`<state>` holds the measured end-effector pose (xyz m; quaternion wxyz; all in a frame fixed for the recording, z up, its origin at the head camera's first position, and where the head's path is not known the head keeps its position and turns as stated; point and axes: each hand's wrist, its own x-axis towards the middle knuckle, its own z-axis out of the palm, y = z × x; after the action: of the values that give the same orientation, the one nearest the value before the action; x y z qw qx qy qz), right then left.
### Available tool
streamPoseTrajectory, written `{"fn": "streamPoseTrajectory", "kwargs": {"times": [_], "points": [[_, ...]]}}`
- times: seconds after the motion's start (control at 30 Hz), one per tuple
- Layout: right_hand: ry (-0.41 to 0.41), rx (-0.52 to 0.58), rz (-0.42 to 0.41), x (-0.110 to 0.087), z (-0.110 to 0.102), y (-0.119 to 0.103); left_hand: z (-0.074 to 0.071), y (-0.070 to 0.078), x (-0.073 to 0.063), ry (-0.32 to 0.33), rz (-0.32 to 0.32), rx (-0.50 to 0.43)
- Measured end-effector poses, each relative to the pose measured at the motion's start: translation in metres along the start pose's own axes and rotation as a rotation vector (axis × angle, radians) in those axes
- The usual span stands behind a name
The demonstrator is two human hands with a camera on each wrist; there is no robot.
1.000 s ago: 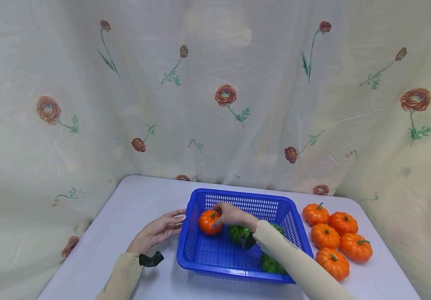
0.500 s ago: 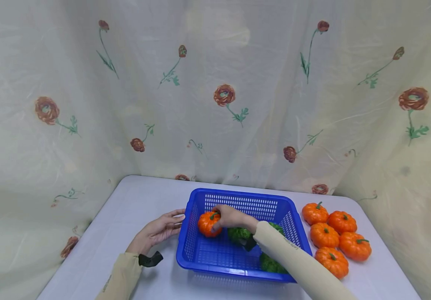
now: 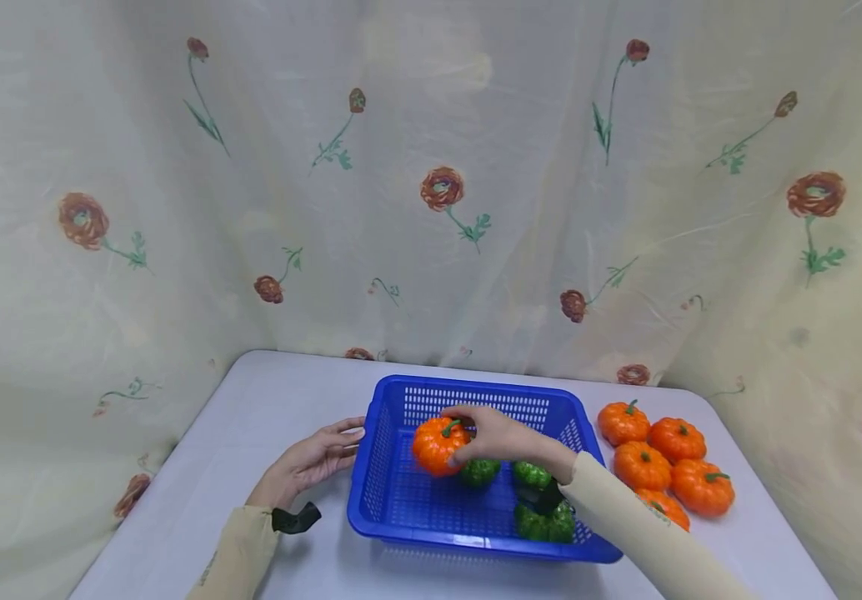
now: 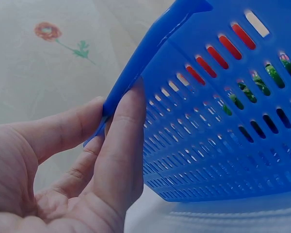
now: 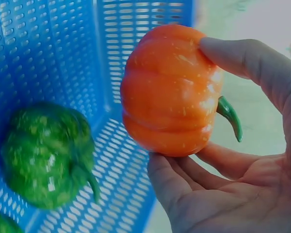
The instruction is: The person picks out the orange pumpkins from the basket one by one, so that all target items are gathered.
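Note:
My right hand (image 3: 502, 435) holds a small orange pumpkin (image 3: 434, 446) with a green stem over the left part of a blue plastic basket (image 3: 476, 540). In the right wrist view the thumb lies on one side of the pumpkin (image 5: 169, 92) and the fingers on the other, with the basket floor below. My left hand (image 3: 311, 462) is at the basket's left side; the left wrist view shows its thumb and fingers pinching the rim (image 4: 136, 63). Inside the basket sit green pumpkins, one (image 3: 479, 472) just below the held one and two more (image 3: 545, 522) toward the right.
Several orange pumpkins (image 3: 641, 467) lie grouped on the white table (image 3: 288, 392) to the right of the basket, partly behind my right sleeve (image 3: 649, 529). A flowered curtain (image 3: 431, 275) hangs behind and at both sides.
My right hand has lifted the orange pumpkin off the left part of the basket floor and moved it a little right. More of the green pumpkins shows. The left hand stays at the rim.

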<state>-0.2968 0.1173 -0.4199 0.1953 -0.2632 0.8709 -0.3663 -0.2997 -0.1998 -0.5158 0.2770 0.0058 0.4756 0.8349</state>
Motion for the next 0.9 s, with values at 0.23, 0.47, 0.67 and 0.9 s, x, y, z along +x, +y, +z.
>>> {"fn": "streamPoseTrajectory", "kwargs": {"times": [0.23, 0.47, 0.67, 0.9], "points": [[0.073, -0.049, 0.036, -0.051, -0.029, 0.006, -0.002, 0.000, -0.002, -0.015, -0.014, -0.015], [0.152, -0.026, 0.143, -0.111, -0.062, 0.022, -0.005, 0.002, -0.005, 0.002, -0.017, -0.004], [0.209, -0.042, 0.243, -0.163, -0.077, 0.045, -0.009, 0.004, -0.007, -0.001, -0.016, 0.008], [0.229, -0.035, 0.386, -0.209, -0.090, 0.088, -0.011, 0.003, -0.012, -0.008, -0.024, 0.001]]}}
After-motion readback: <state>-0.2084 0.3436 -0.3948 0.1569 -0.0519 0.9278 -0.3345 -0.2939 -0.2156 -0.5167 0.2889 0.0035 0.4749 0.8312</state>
